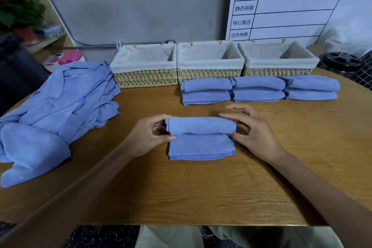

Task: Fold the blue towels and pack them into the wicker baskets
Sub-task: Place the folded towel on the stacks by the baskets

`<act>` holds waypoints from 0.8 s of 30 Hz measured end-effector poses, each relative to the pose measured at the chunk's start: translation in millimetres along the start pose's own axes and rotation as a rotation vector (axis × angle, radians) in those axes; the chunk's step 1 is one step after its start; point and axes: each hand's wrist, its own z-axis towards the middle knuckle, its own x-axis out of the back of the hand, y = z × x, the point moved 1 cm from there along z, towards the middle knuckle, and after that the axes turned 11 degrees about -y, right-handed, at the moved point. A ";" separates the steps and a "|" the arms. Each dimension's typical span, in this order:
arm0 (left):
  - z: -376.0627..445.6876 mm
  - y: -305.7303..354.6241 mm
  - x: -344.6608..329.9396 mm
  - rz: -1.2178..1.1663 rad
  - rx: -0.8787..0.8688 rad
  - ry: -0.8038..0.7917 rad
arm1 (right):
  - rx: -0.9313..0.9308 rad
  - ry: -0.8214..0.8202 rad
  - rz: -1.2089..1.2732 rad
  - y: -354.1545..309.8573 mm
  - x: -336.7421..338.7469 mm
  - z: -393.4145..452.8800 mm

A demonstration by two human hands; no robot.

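Both hands, left hand (148, 137) and right hand (255, 133), pinch the ends of a half-rolled blue towel (201, 137) (long axis left-right) lying between their fingers on the surface (201, 191).

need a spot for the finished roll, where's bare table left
Bare wood lies on the wooden table between the half-rolled blue towel and the near edge, and right of the right hand. A narrow strip runs ahead of the hands, before the six rolled blue towels. Crowded: the loose blue towel pile at left, beyond the left hand.
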 end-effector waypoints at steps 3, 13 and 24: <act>-0.1 -1.5 0.2 0.007 -0.019 -0.011 | -0.021 -0.010 0.006 1.1 2.0 -2.3; 2.9 -5.5 9.3 -0.057 0.016 -0.173 | -0.220 -0.148 0.368 0.2 14.9 -1.5; -3.0 4.9 0.7 0.288 -0.033 -0.073 | -0.246 -0.277 0.237 -12.6 20.1 -2.3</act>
